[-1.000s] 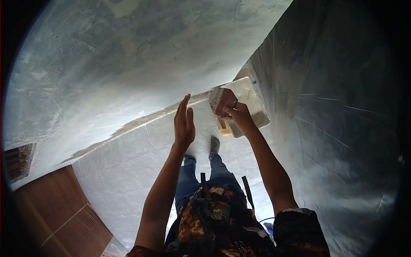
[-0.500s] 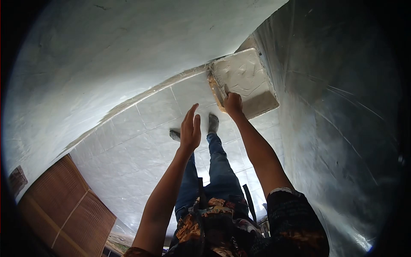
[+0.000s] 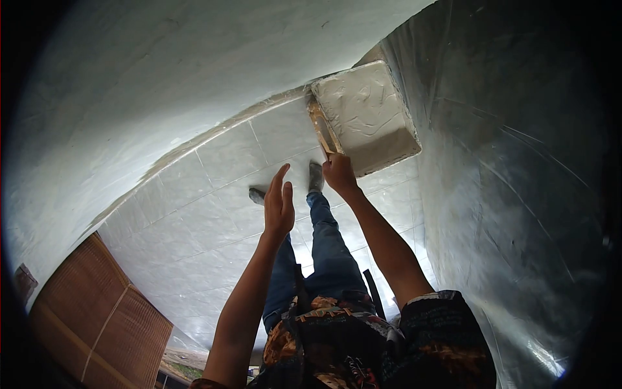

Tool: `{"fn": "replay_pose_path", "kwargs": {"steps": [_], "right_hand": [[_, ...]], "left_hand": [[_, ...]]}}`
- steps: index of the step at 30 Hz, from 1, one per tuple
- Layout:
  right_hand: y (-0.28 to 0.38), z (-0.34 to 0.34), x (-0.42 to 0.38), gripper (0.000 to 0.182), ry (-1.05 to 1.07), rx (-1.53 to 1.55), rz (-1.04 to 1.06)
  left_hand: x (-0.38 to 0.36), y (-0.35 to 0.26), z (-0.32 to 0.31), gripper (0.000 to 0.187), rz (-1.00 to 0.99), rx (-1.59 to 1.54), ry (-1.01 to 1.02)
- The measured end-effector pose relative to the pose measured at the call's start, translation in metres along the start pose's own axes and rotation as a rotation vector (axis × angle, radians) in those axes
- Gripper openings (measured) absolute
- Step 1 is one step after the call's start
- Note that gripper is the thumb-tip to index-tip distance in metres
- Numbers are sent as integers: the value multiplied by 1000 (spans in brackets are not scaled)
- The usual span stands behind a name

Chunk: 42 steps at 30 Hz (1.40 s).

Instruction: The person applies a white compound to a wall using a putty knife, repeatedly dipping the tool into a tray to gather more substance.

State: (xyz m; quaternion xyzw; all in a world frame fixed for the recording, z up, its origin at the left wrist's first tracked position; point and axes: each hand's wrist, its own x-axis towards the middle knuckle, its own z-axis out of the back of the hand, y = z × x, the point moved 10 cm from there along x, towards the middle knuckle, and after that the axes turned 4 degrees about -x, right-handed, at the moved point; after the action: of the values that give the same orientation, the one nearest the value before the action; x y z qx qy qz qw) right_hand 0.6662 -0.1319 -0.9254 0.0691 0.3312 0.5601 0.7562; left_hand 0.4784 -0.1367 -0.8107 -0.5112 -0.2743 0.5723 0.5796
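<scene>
Plastered walls meet at a corner above the tiled floor, where the tray of plaster sits. Right hand is at the tray's near left edge, fingers clamped on a trowel lying along it. Left hand hangs farther back, fingers straight and together, holding nothing.

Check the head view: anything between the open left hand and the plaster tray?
Only the right hand, gripping a tool at the tray's near edge, plus tiled floor. Left hand hangs open, touching nothing.
</scene>
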Motion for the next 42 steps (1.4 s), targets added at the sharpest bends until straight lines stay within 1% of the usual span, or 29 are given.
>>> {"fn": "replay_pose_path", "kwargs": {"steps": [1, 2, 4, 5, 6, 8, 9, 10, 12, 13, 15, 16, 18, 19, 20, 22, 24, 25, 26, 27, 28, 30, 32, 36, 38, 39, 40, 42], "right_hand": [[-23, 8, -1, 23, -57, 249, -162], [-56, -14, -3, 22, 60, 809, -409], [-80, -21, -7, 16, -135, 1595, -660], [-82, -28, -8, 15, -172, 1784, -707], [-91, -41, -7, 15, -174, 1783, -709], [-111, -96, -7, 17, -223, 2022, -805], [-114, -121, -16, 11, -288, 2075, -917], [-107, -127, -29, 11, -365, 2072, -936], [-93, -144, -47, 11, -365, 2146, -912], [-86, -141, -58, 11, -367, 2144, -914], [-82, -127, -86, 12, -282, 1826, -968], [-84, -119, -95, 12, -286, 1822, -966], [-95, -75, -94, 15, -85, 1018, -659], [-101, -35, -88, 14, -256, 568, -401], [-78, 14, -82, 14, -297, 337, -213], [-75, 51, -72, 14, -354, 110, -46], [-100, 48, -55, 13, -284, 51, -53], [-106, 41, -42, 12, -204, 71, -38], [-110, 38, -32, 12, -208, 71, -38], [-110, 27, -21, 12, -159, 54, -8], [-107, 21, -9, 12, -108, 35, 24], [-100, 21, 17, 14, -105, 23, 51], [-85, 19, 45, 17, -48, 31, 91], [-78, 12, 93, 19, -9, -47, 58], [-71, 13, 109, 21, 147, -186, 48], [-68, 27, 114, 22, 143, -172, -13], [-64, 33, 116, 22, 141, -173, -11], [-51, 47, 119, 23, 43, -130, 41]], "left_hand": [[2, -1, 1, 48, -4, -5, -6], [3, -1, 2, 48, -8, -9, -11], [5, 0, 1, 47, -8, -11, -11], [6, 0, 0, 47, -10, -14, -9], [5, 1, -2, 47, -9, -15, -6], [5, 4, -5, 47, -2, -4, 0], [4, 4, -6, 47, 2, -2, 1], [3, 4, -6, 47, 2, -1, 2], [1, 4, -8, 47, 3, -2, 5], [-1, 6, -8, 47, 15, -5, 8], [-4, 9, -10, 47, 27, -15, 14], [-5, 9, -10, 47, 28, -7, 18], [-5, 11, -12, 47, 32, -5, 20], [-5, 11, -13, 47, 27, -11, 20], [-5, 11, -13, 47, 21, -17, 19], [-5, 13, -13, 47, 26, -13, 27], [-4, 12, -16, 47, 21, -10, 38], [-5, 14, -18, 47, 27, -2, 44], [-4, 15, -20, 48, 31, 8, 49], [-5, 16, -20, 48, 27, 9, 51], [-5, 17, -20, 48, 24, 3, 48], [-7, 20, -21, 48, 28, 0, 42], [-9, 22, -21, 47, 43, 4, 44], [-13, 27, -22, 46, 96, -16, 41], [-16, 30, -22, 46, 75, 2, 41], [-18, 29, -22, 46, 77, -1, 41], [-17, 28, -21, 46, 70, -2, 35], [-17, 28, -19, 46, 69, -2, 24]]}}
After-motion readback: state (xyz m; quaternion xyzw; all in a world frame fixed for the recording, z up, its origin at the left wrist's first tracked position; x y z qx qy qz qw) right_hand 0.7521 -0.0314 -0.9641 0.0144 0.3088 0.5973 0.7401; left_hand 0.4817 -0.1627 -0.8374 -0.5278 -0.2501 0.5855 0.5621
